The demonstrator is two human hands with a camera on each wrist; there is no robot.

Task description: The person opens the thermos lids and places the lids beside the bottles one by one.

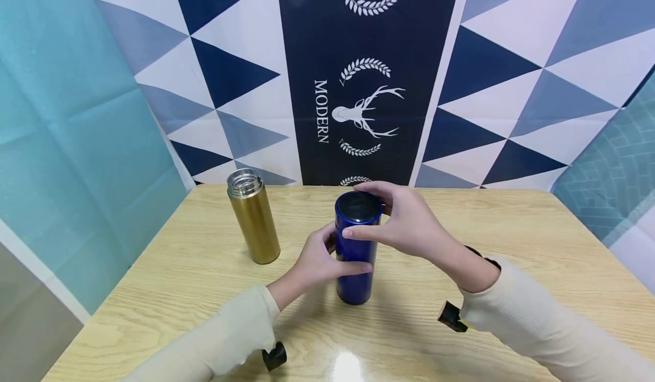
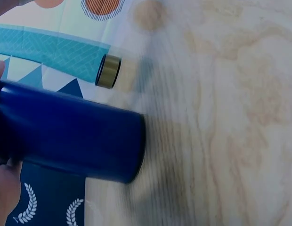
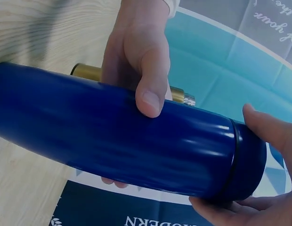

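Observation:
A dark blue thermos flask (image 1: 354,257) stands upright in the middle, its lid (image 3: 249,162) fitted on top. My left hand (image 1: 314,262) holds the flask around its body, thumb across the near side. My right hand (image 1: 409,220) grips the lid between thumb and fingers. Whether the flask's base touches the table cannot be told. To the left, a gold thermos flask (image 1: 256,220) stands without a lid, its silver threaded neck exposed. In the left wrist view, a small gold lid (image 2: 109,71) sits on the table beyond the blue flask.
The light wooden table (image 1: 194,314) reaches back to a patterned cloth (image 1: 245,86) with triangles and a dark middle strip. A teal cloth (image 1: 77,115) hangs at the left. Black wrist-worn devices (image 1: 274,357) show below the sleeves.

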